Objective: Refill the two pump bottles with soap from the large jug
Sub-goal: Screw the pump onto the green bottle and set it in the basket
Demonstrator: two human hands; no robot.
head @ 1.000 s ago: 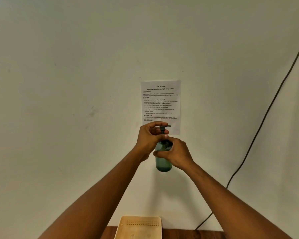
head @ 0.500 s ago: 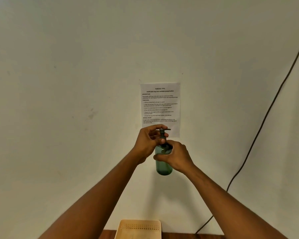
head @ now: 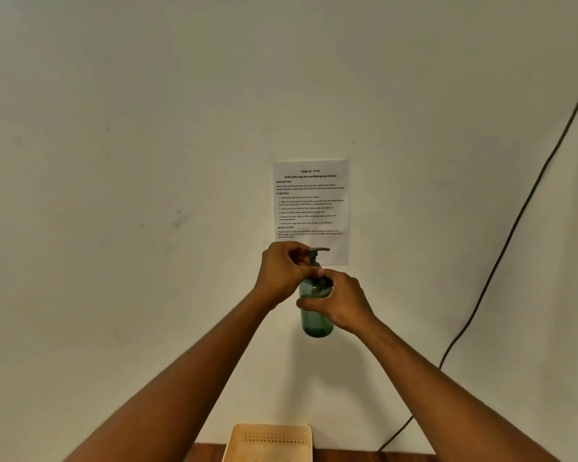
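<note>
Your right hand [head: 342,303] clamps the pump bottle [head: 316,316] body mid-air, above the desk [head: 347,456], as an anchor; your left hand [head: 282,270] pinches the pump head [head: 317,254] collar, likely for twisting.

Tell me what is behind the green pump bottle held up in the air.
Behind the green pump bottle is the pale wall, with a printed task sheet behind the pump head. The sheet's bottom left corner is covered by the left hand.
</note>
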